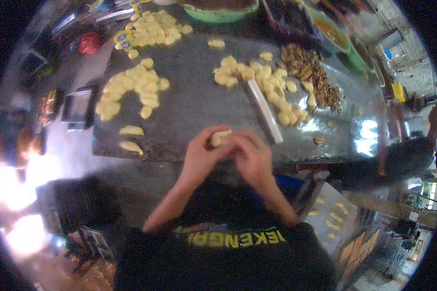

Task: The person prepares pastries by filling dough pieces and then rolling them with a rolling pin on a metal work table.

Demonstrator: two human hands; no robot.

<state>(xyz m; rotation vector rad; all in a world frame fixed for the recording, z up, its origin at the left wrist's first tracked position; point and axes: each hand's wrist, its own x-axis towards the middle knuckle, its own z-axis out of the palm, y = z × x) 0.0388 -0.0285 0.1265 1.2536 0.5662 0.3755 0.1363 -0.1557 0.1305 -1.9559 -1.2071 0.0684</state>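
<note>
Near the front of a dark metal table (189, 77), my left hand (204, 150) holds a pale dough piece (221, 138), fingers curled around it. My right hand (250, 155) grips the same piece from the right. Two elongated dough pieces (131, 131) lie to the left, below a cluster of dough balls (124, 89). A pale straight bar (264, 110) rests right of my hands, beside more dough balls (277, 92) and a heap of brown pieces (306, 68).
More dough (150, 26) and a green basin (218, 9) are at the back, containers (325, 34) at back right. A person's dark-clothed body part (393, 160) is at right. A tray with shaped dough (327, 213) sits lower right, a framed tray (77, 107) at left.
</note>
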